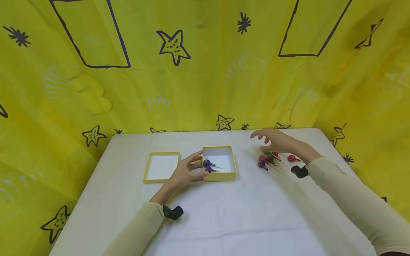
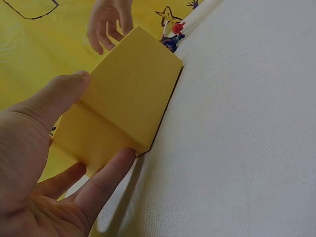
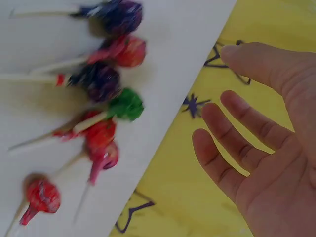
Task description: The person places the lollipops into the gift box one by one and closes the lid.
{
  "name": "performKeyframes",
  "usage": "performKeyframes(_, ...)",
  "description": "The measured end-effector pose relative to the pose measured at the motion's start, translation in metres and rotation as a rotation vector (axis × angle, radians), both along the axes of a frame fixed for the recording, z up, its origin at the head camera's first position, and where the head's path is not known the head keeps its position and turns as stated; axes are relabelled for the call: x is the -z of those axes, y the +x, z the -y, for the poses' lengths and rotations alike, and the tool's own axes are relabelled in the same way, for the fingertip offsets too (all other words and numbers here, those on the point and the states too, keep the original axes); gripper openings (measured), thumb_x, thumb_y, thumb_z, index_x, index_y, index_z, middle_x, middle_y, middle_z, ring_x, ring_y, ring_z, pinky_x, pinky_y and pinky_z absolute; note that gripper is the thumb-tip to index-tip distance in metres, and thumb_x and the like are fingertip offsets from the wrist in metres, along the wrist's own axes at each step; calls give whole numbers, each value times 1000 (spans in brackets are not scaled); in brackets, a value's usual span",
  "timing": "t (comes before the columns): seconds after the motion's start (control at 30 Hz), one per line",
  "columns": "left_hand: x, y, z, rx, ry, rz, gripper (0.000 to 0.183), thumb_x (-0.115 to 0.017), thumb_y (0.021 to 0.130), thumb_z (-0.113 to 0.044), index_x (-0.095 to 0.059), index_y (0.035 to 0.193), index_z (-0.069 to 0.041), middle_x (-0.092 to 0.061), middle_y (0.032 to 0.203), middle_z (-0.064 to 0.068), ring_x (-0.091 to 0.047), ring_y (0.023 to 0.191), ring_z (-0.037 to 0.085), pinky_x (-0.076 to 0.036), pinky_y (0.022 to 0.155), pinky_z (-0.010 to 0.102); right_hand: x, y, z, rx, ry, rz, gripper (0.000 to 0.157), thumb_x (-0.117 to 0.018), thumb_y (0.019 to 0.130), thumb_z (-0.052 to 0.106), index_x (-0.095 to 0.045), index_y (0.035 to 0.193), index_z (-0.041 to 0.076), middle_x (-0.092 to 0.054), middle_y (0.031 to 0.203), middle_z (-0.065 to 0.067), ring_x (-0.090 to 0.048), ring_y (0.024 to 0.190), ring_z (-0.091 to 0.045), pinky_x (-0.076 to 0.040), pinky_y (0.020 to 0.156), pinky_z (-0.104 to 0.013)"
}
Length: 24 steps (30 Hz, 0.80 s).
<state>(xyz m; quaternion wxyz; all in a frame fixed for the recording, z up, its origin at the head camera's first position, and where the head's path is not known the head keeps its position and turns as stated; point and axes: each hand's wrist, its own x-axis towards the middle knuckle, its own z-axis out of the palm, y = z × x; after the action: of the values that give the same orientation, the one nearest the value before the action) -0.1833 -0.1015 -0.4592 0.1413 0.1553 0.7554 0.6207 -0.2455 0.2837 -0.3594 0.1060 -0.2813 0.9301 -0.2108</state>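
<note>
My left hand [image 1: 185,173] holds a small yellow box [image 1: 221,177] with a white inside at its left side. In the left wrist view, the thumb lies at the yellow box's [image 2: 131,84] upper edge and fingertips touch its lower side. Purple-wrapped lollipops [image 1: 209,165] lie in the box's left part, sticks pointing right. Over on the right, my right hand [image 1: 278,139] hovers above a loose group of lollipops [image 1: 271,160], fingers loosely bent and holding nothing. The right wrist view shows a green lollipop [image 3: 129,104] among red, pink and dark purple ones, apart from the hand.
A shallow yellow-edged lid [image 1: 161,167], white inside, lies left of the box. One red lollipop [image 1: 293,158] sits slightly right of the group. Beneath everything is a white-covered table [image 1: 243,213]. A yellow patterned curtain [image 1: 205,89] hangs behind and at both sides.
</note>
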Motion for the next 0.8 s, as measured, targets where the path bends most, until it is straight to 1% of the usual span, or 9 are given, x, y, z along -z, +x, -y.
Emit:
performKeyframes(0.13, 0, 0, 0, 2, 3, -4, 86, -84, 88, -15, -37, 160, -18, -43, 157, 18, -53, 135, 36, -54, 101, 42, 6, 0, -19, 41, 43, -14, 51, -76, 91, 3, -58, 139, 7, -63, 122, -23, -66, 104, -41, -59, 86, -51)
performKeyframes(0.23, 0, -1, 0, 5, 10, -7, 86, -84, 88, -13, -37, 160, -17, -43, 156, 19, -54, 135, 36, -55, 100, 41, 11, 0, -34, 59, 57, 2, 50, -76, 92, 3, -58, 138, 5, -63, 121, -23, -66, 101, -39, -60, 85, -51)
performKeyframes(0.4, 0, -2, 0, 4, 5, -9, 87, -84, 87, -13, -37, 160, -16, -43, 156, 19, -54, 134, 36, -54, 101, 42, 17, -4, -55, 75, 83, 88, 49, -74, 93, 3, -57, 139, 8, -64, 122, -24, -65, 97, -36, -61, 79, -47)
performKeyframes(0.53, -2, 0, 0, -8, -7, 4, 87, -85, 87, -14, -38, 160, -18, -44, 156, 17, -53, 136, 35, -55, 100, 42, 20, -8, -65, 59, 103, 135, 46, -73, 94, 4, -59, 137, 8, -66, 119, -23, -66, 94, -32, -61, 77, -45)
performKeyframes(0.63, -3, 1, -1, -11, -7, 9, 87, -84, 87, -13, -37, 160, -19, -44, 157, 17, -52, 136, 35, -55, 99, 41, 23, -10, -69, 47, 109, 147, 40, -71, 95, 3, -63, 134, 7, -67, 117, -22, -66, 95, -35, -61, 78, -46)
performKeyframes(0.8, -4, 2, -2, -11, -3, 20, 87, -83, 88, -12, -37, 160, -20, -43, 157, 16, -51, 137, 35, -55, 100, 41, 29, -13, -75, 72, 106, 184, 31, -70, 95, 2, -69, 126, 9, -69, 115, -21, -66, 97, -37, -62, 78, -44)
